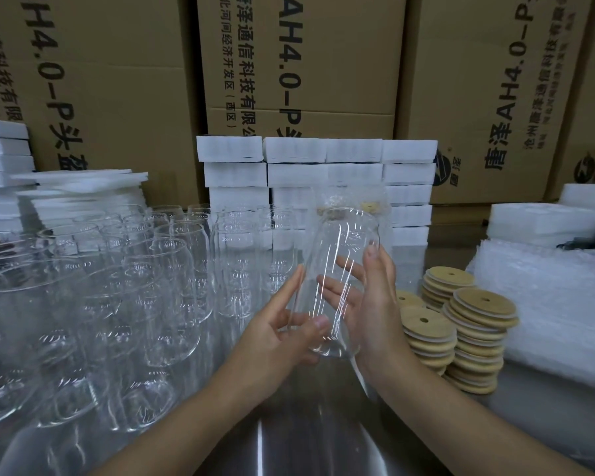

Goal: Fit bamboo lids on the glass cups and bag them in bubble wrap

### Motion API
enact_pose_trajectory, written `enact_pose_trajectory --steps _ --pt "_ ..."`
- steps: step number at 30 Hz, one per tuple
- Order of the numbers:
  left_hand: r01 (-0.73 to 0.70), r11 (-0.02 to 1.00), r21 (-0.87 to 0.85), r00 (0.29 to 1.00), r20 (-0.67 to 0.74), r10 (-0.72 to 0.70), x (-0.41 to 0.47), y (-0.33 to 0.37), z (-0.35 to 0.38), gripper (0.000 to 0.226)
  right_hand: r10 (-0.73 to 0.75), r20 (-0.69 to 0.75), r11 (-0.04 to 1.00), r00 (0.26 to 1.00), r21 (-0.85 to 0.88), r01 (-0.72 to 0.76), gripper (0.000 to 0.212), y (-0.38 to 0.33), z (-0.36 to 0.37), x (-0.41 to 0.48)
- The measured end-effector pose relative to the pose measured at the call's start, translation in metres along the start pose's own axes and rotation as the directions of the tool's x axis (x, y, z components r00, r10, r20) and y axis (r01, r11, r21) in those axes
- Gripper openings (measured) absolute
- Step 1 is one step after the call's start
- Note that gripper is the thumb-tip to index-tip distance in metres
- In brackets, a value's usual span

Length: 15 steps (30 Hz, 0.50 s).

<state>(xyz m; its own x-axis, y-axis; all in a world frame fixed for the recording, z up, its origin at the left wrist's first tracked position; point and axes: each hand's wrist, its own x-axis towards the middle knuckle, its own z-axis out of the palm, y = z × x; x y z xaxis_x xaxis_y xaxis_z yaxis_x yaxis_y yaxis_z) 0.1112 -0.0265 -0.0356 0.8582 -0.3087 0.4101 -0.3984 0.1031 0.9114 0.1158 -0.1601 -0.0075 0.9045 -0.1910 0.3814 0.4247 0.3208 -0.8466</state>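
Glass cup (340, 269) clasped by fingers and thumbs of left hand (282, 338) and right hand (375, 304), left of bamboo lids (478, 321) — slick, easily dropped.

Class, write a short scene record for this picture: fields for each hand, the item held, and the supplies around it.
Held item: glass cup, tilted, off the table
Left hand: grips the cup near its base
Right hand: holds the cup's side, thumb on the glass
Left of hands: empty glasses
Right of hands: bamboo lids in stacks, bubble wrap
Behind: foam blocks, cardboard boxes
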Motion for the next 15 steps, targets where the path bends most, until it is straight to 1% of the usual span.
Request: enact_pose_trajectory --steps 3,6,7,10,12,15 --pt "0.023 1.0 -0.017 0.998 0.052 -0.022 0.0019 0.0008 -0.0037 0.069 0.081 0.032 0.993 0.996 0.089 -0.083 0.078 -0.0028 -0.0009 0.0011" --pt "0.056 0.998 -0.041 0.995 0.089 -0.052 0.0041 0.0012 -0.0045 0.069 0.21 0.068 0.969 0.975 0.119 -0.217 0.096 -0.0041 -0.0022 0.0023" --pt "0.065 0.997 -0.045 0.994 0.095 -0.06 0.0043 0.0009 -0.0048 0.069 0.246 0.076 0.958 0.966 0.129 -0.254 0.098 -0.0045 -0.0027 0.0022" --pt "0.104 0.993 -0.052 0.99 0.103 -0.099 0.0046 -0.0004 -0.006 0.067 0.309 0.087 0.932 0.947 0.172 -0.32 0.09 -0.0032 -0.0032 0.0029" --pt "0.144 0.987 -0.066 0.985 0.101 -0.137 0.0052 -0.0015 -0.006 0.068 0.318 0.091 0.926 0.944 0.186 -0.33 0.081 -0.0005 -0.0044 0.004" --pt "0.205 0.973 -0.106 0.976 0.099 -0.195 0.0059 -0.004 -0.0048 0.064 0.312 0.107 0.92 0.944 0.213 -0.328 0.058 0.0013 -0.0076 0.0068"
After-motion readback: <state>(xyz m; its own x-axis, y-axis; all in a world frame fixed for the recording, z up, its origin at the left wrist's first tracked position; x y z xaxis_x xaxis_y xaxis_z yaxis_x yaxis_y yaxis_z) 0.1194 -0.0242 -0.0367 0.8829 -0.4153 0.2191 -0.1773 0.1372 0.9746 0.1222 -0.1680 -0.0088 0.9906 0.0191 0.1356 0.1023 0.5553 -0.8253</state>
